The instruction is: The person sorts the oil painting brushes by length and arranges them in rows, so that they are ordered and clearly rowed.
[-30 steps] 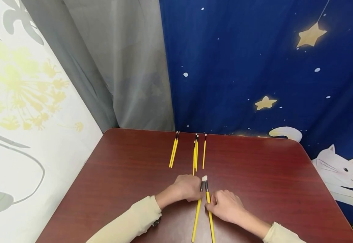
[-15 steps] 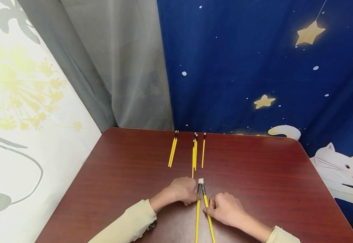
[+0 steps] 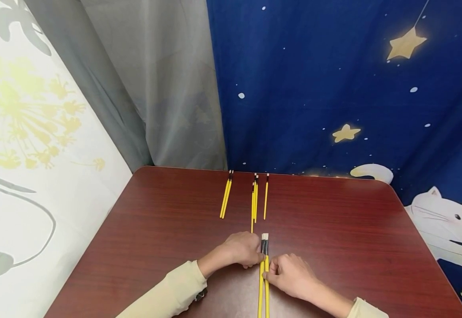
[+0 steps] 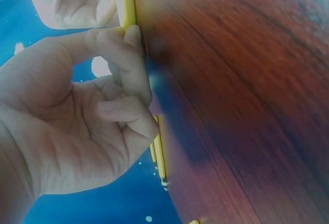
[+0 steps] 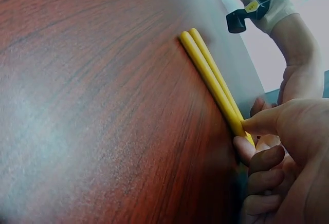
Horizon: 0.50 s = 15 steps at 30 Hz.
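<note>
Two yellow-handled paintbrushes with black ferrules and pale bristles lie side by side at the near middle of the table. My left hand (image 3: 243, 248) pinches the left paintbrush (image 3: 260, 287) just below its ferrule, thumb and finger at the handle. The right paintbrush (image 3: 267, 293) is pinched lower on its handle by my right hand (image 3: 292, 273). In the right wrist view both handles (image 5: 205, 62) run close together, their ends slightly apart. The left wrist view has my left fingers (image 4: 123, 64) curled, fingertips at a yellow handle (image 4: 126, 5).
Farther back on the reddish-brown table (image 3: 334, 229) lie more paintbrushes: a pair (image 3: 225, 198) on the left, a middle cluster (image 3: 255, 201), and a single thin paintbrush (image 3: 266, 201) on the right. A blue star-patterned curtain (image 3: 294, 88) hangs behind the table.
The right paintbrush has swung left at its lower end, from a slant to lying alongside the left one. The left paintbrush has straightened, and the right hand has shifted slightly left.
</note>
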{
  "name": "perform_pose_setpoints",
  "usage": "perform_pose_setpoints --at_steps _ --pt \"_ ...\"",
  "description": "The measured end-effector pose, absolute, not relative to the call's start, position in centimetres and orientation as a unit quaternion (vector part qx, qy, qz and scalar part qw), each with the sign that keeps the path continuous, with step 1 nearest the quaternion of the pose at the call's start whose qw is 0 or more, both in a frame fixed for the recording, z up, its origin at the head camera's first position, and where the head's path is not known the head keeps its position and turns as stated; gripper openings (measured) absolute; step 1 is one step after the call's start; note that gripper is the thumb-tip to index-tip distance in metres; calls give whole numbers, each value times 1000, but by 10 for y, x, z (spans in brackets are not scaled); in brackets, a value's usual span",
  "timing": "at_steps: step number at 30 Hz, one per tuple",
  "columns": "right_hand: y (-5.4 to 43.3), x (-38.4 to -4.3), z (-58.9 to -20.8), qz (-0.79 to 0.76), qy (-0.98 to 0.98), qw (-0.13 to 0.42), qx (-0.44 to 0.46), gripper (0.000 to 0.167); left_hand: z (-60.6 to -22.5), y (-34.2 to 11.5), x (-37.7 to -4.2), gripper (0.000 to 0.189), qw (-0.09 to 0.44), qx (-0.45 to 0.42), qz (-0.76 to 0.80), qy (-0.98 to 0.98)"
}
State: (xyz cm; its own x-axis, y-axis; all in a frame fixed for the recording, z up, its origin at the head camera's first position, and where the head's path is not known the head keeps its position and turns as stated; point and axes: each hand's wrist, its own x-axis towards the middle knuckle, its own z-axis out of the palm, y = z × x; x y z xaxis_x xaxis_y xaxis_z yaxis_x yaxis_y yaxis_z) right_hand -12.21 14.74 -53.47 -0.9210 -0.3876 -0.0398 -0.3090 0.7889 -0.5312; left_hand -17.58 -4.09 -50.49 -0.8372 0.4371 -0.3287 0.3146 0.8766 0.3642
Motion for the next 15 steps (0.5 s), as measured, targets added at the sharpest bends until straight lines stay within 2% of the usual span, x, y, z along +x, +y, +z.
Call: perform_pose_setpoints --at_steps 9,15 --pt "148 -124 -535 -300 930 88 -193 33 -504 -41 -177 50 215 196 161 943" --pt "150 -130 -536 -327 920 85 -197 37 -507 -45 -181 52 227 199 191 934"
